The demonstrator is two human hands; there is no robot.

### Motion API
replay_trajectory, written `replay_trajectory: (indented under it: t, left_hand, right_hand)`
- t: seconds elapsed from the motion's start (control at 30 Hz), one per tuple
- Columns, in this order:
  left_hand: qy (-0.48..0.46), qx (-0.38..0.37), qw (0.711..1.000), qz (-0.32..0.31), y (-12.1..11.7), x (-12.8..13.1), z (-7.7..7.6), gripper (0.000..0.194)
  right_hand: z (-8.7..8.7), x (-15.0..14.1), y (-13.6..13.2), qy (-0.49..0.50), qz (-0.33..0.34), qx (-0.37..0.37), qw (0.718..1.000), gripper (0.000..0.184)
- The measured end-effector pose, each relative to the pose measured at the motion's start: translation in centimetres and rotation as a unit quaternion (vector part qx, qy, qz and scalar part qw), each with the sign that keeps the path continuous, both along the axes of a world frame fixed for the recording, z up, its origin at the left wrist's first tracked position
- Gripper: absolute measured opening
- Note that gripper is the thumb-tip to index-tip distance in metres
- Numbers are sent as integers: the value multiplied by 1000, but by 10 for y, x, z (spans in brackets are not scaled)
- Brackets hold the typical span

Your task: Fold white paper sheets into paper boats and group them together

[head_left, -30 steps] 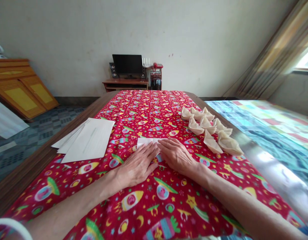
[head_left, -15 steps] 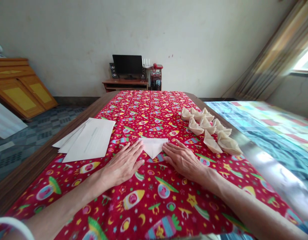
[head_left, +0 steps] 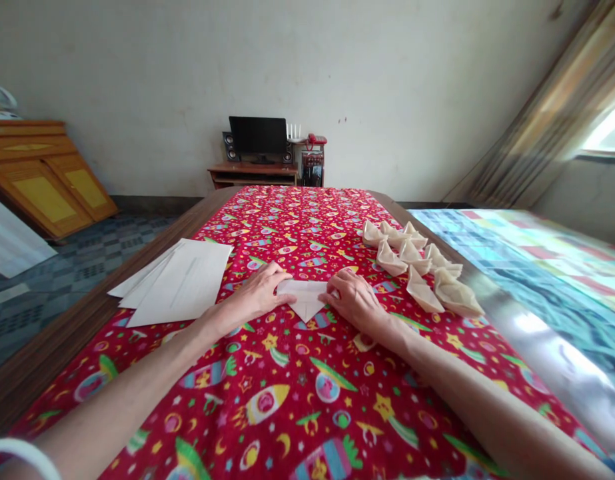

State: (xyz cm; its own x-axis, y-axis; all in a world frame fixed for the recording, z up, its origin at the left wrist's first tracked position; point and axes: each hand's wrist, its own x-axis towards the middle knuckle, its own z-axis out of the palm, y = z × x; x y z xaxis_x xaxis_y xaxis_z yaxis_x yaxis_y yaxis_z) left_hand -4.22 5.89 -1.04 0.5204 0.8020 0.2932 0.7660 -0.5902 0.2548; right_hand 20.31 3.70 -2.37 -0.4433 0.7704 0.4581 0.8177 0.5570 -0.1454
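Observation:
A small folded sheet of white paper (head_left: pixel 307 300) lies on the red patterned tablecloth (head_left: pixel 267 433), its point toward me and its straight edge away. At its left end, my left hand (head_left: pixel 262 291) pinches the paper between thumb and curled fingers. My right hand (head_left: pixel 353 297) grips the right end the same way, knuckles raised. Off to the left rests a fanned stack of paper sheets (head_left: pixel 187 280). On the right stand several folded paper boats (head_left: pixel 412 257) in loose rows.
The table's brown wooden edge (head_left: pixel 62 347) runs along the left, and a shiny edge (head_left: pixel 532 327) along the right. Beyond the table's far end stands a desk with a monitor (head_left: pixel 258 137). A bed with a patterned cover (head_left: pixel 537 267) is at the right, a wooden cabinet (head_left: pixel 52 177) at the left.
Both hands have gone from lying flat beside the paper to curled fingers and thumbs gripping its two ends. The view has tilted up slightly.

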Motion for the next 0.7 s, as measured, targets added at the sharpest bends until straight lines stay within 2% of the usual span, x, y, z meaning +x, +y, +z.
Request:
replay_trajectory:
  t: [0.07,0.2,0.27,0.37,0.47,0.53,0.6,0.7]
  left_hand:
    - [12,-30,999,17,1,6,5,35]
    - [7,-118,992,52,0,13,13,39]
    - [-22,-160,985,66,1,14,15,46]
    - [-100,-188,976,50,3,16,13,50]
    - [-150,-161,975,40,2,17,10,43]
    - [-163,-122,978,47,-1,17,9,38]
    - [-181,-63,980,51,-6,19,11,34]
    - [-189,75,978,41,-14,22,16,18]
  right_hand:
    - [-7,3,6,42,8,-6,999,21]
    - [-14,9,13,73,26,-24,997,47]
    - [-13,9,14,82,26,-37,996,57]
    - [-7,7,15,95,16,-72,993,64]
    - [2,5,14,126,8,-134,983,57]
    - [9,4,11,153,6,-153,976,33]
    - [16,2,8,183,13,-122,975,11]
    - [27,1,2,195,42,-24,980,13]
